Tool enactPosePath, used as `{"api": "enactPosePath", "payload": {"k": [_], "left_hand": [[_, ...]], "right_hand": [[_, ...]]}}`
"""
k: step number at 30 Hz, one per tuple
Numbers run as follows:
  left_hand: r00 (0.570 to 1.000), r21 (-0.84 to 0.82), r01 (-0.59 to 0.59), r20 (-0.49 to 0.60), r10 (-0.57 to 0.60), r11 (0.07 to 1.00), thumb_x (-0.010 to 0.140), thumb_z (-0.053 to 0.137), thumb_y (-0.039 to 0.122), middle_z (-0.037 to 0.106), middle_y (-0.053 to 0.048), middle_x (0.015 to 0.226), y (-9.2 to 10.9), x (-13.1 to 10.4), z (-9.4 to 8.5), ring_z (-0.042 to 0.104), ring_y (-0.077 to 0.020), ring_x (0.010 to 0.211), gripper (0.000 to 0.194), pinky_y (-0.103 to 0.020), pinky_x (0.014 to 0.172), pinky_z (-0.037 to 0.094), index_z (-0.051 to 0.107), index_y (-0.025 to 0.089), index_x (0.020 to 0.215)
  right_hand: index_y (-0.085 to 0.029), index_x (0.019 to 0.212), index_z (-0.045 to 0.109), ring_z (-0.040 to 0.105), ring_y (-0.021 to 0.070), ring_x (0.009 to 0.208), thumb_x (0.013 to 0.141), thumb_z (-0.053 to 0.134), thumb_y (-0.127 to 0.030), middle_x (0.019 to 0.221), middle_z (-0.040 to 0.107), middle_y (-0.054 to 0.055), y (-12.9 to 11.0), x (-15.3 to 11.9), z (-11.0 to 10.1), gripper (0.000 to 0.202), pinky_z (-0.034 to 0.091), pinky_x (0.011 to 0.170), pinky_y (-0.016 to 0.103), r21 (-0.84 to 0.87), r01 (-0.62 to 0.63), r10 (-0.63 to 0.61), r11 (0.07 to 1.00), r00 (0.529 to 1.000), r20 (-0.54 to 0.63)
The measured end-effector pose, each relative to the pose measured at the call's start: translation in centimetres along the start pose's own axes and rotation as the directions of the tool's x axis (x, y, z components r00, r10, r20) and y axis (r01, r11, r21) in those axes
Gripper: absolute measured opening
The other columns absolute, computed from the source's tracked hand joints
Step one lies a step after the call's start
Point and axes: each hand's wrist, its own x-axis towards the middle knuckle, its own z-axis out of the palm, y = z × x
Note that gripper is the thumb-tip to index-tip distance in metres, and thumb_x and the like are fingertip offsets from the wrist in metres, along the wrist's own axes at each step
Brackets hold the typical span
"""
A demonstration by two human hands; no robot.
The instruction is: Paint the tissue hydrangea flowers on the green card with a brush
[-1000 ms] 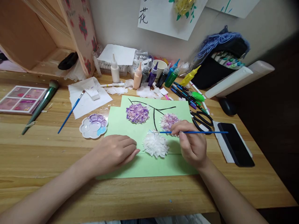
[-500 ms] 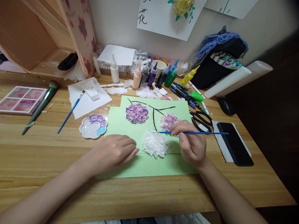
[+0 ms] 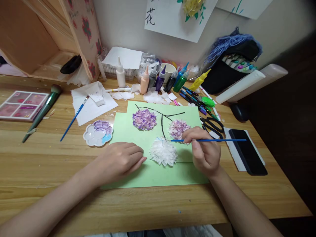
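Observation:
Pinched in my right hand is a thin blue paintbrush, held nearly level. Its tip is at the upper edge of a white paper flower, where a faint blue tint shows. My left hand lies flat with fingers stretched on the green paper, left of that flower. Black branch lines are drawn on the sheet. A purple flower is at upper left, and a paler purple-pink flower is partly behind my right hand. A white palette holds purple and light blue paint.
Another paintbrush rests on white tissue at left. Paint bottles line the back. Scissors, markers and a black phone lie at right. A large green-handled brush is far left.
My right hand and the paintbrush have shifted slightly right, with the tip moving a little off along the flower's upper edge. My left hand stays in place.

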Motion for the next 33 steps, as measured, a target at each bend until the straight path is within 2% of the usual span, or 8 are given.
{"api": "enactPosePath", "payload": {"k": [7, 12, 33], "left_hand": [[1.0, 0.002, -0.011, -0.008, 0.011, 1.0, 0.099, 0.043, 0.021, 0.074, -0.003, 0.085, -0.06, 0.04, -0.11, 0.07, -0.0163, 0.073, 0.03, -0.029, 0.061, 0.051, 0.067, 0.014, 0.085], [1.0, 0.005, -0.018, -0.016, 0.018, 1.0, 0.1, 0.042, 0.021, 0.074, -0.003, 0.084, -0.01, -0.03, -0.18, 0.069, -0.0155, 0.072, 0.03, -0.028, 0.061, 0.05, 0.067, 0.014, 0.084], [1.0, 0.011, -0.011, -0.002, 0.011, 1.0, 0.1, 0.041, 0.021, 0.075, -0.004, 0.084, -0.04, 0.16, -0.23, 0.07, -0.0149, 0.074, 0.03, -0.027, 0.064, 0.05, 0.067, 0.015, 0.086]], "right_hand": [[-0.022, 0.087, 0.057, 0.062, 0.0181, 0.069, 0.085, 0.043, -0.008, 0.074, 0.062, 0.002, -0.07, 0.06, 0.12, 0.019, 0.048, 0.061, 0.032, -0.014, 0.003, -0.003, 1.0, 1.0, 0.029], [-0.021, 0.085, 0.058, 0.061, 0.0184, 0.068, 0.084, 0.044, -0.008, 0.074, 0.062, 0.002, 0.06, -0.04, -0.07, 0.019, 0.048, 0.061, 0.033, 0.012, 0.0, 0.0, 1.0, 1.0, -0.016], [-0.022, 0.085, 0.057, 0.06, 0.0179, 0.065, 0.083, 0.044, -0.008, 0.072, 0.061, 0.002, -0.02, 0.02, -0.22, 0.019, 0.048, 0.058, 0.032, -0.005, 0.036, -0.036, 0.999, 0.999, 0.003]]}}
